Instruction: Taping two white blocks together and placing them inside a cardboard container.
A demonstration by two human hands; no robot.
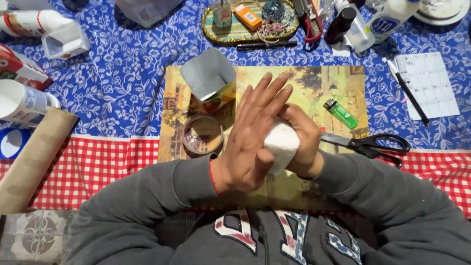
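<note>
Left hand point(252, 137) flat, fingers spread, pressed on white papery block point(280, 145). Right hand point(303, 142) curled around block over yellow mat point(299, 83). Black scissors point(373, 145), green lighter point(342, 114) just beside.

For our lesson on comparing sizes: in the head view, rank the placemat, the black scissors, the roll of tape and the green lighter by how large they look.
Largest to smallest:
1. placemat
2. black scissors
3. roll of tape, which looks close to the scissors in area, so that order is unsure
4. green lighter
</note>
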